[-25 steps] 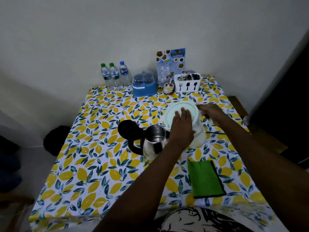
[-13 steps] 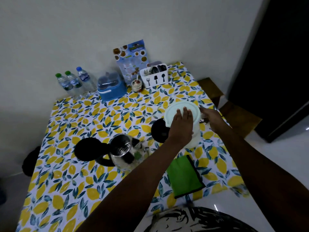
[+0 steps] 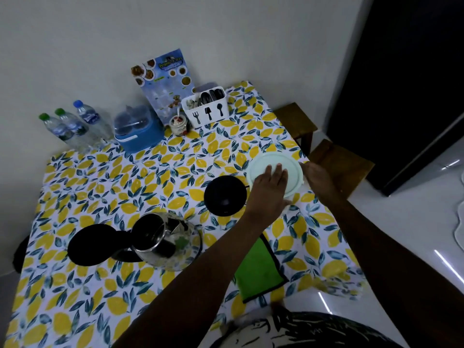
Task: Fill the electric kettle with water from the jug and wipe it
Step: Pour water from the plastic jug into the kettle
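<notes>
The steel electric kettle (image 3: pixel 160 239) stands on the lemon-print tablecloth (image 3: pixel 105 292), left of centre. Its black lid (image 3: pixel 93 244) is swung open to the left. Its round black base (image 3: pixel 224 195) lies apart to the right. The jug (image 3: pixel 288 169) stands upright near the table's right edge, with a pale green lid. My left hand (image 3: pixel 270 189) lies flat on that lid, thumb at the rim. My right hand (image 3: pixel 316 177) is against the jug's right side, and the handle is hidden. A folded green cloth (image 3: pixel 258 270) lies near the front edge, under my left forearm.
Along the back wall stand three water bottles (image 3: pixel 75 126), a blue lidded container (image 3: pixel 136 131), a small jar (image 3: pixel 178 124), a menu card (image 3: pixel 165 81) and a white cutlery holder (image 3: pixel 207 109). Wooden stools (image 3: pixel 336 167) stand just past the table's right edge.
The jug has come away from the kettle's mouth to the right and now stands upright, both hands still on it. My view has swung right, and the kettle base now shows.
</notes>
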